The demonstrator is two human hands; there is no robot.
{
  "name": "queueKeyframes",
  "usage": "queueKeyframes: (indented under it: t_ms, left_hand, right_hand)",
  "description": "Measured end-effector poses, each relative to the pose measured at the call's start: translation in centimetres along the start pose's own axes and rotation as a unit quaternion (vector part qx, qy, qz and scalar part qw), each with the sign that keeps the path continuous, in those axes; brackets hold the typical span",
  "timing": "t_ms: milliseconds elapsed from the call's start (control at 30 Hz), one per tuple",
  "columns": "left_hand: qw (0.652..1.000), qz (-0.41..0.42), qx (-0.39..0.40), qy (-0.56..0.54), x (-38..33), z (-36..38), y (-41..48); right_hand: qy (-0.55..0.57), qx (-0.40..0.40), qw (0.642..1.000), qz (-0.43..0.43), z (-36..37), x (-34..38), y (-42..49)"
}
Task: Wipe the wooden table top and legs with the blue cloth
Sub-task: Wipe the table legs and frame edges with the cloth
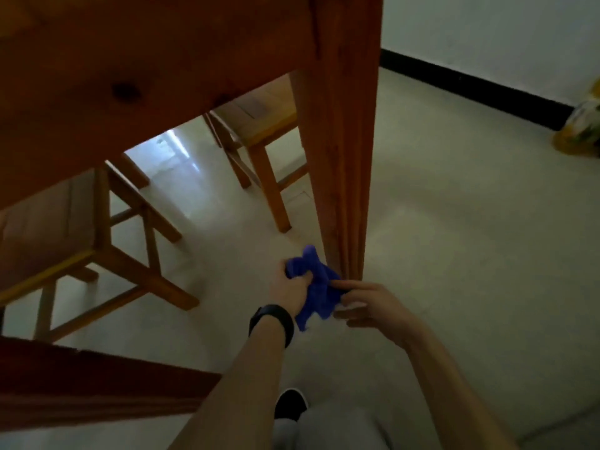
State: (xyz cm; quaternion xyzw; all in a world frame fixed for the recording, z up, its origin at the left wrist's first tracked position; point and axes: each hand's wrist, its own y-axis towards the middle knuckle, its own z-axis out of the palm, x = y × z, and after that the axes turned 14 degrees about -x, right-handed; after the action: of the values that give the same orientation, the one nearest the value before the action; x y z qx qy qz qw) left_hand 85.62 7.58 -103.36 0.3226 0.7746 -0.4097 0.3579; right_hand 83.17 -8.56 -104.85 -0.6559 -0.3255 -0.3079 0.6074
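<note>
Here the wooden table (136, 69) fills the upper left, seen from below its edge, and its near corner leg (341, 151) runs as a long ribbed post from the top of the view down to the pale floor (454, 238). Two wooden chairs (97, 241) stand under the table beyond it. The leg's long axis is upright, so any wipe along it has to travel up from the foot, where the hands are now.

The blue cloth (316, 287) is bunched at the foot of that leg, touching or nearly touching its near-left face. The left hand (290, 287), with a dark band on the wrist, grips the cloth's left part with curled fingers. The right hand (367, 303) pinches the cloth's right edge, its other fingers loosely extended, and lies just in front of the leg's base.

Both hands are about equally near the leg; the cloth lies between them, slightly left of the post.
</note>
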Motion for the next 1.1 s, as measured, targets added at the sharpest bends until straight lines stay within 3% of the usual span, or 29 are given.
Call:
queueKeyframes:
  t_ms: [100,167,267,400,500,567,633,667,733,800,833,967,1033,1100]
  left_hand:
    - [0.974,0.111,-0.134,-0.143,-4.9,-1.4,-1.9]
    - [0.944,0.202,-0.115,-0.236,-8.0,-1.6,-3.3]
    - [0.940,0.297,-0.089,-0.139,-8.7,0.3,-5.4]
    - [0.948,0.302,-0.072,0.067,-5.2,1.4,-4.4]
    - [0.946,0.231,0.012,0.228,-3.1,0.7,-2.1]
    - [0.967,0.182,0.004,0.179,-3.2,0.4,-2.0]
    - [0.976,0.180,-0.121,-0.006,-5.3,0.3,-2.8]
    - [0.959,0.201,-0.178,-0.093,-7.0,0.3,-3.5]
    - [0.915,0.295,-0.213,-0.172,-10.0,0.4,-5.2]
    - [0.897,0.373,-0.193,-0.134,-10.2,1.3,-6.1]
    - [0.910,0.368,-0.165,-0.090,-9.3,1.5,-6.2]
    - [0.966,0.241,-0.065,0.070,-5.6,1.2,-4.6]
    - [0.964,0.251,-0.084,0.013,-7.5,0.5,-4.7]
    - [0.935,0.312,-0.149,-0.083,-11.1,0.0,-5.7]
  right_hand:
    - [0.031,-0.136,0.983,-0.123,0.2,2.1,-1.2]
    - [0.034,-0.226,0.948,-0.221,0.4,4.2,-2.0]
    - [0.032,-0.196,0.913,-0.357,0.6,7.3,-3.2]
    - [0.002,-0.168,0.919,-0.358,0.9,8.3,-3.9]
    - [-0.011,-0.157,0.927,-0.341,0.7,8.0,-4.2]
    - [-0.011,-0.154,0.929,-0.337,0.6,8.1,-4.3]
    - [-0.001,-0.147,0.928,-0.342,0.5,8.0,-4.3]
    - [0.003,-0.143,0.927,-0.345,0.5,7.9,-4.3]
    - [0.010,-0.139,0.924,-0.355,0.4,7.7,-4.1]
    - [0.018,-0.138,0.924,-0.357,0.2,7.7,-3.8]
    - [0.020,-0.142,0.924,-0.355,0.0,7.9,-3.8]
    - [-0.015,-0.163,0.934,-0.317,-1.4,9.8,-3.7]
    - [-0.041,-0.159,0.936,-0.310,-2.4,10.9,-3.6]
    - [-0.059,-0.146,0.936,-0.314,-3.0,11.6,-3.6]
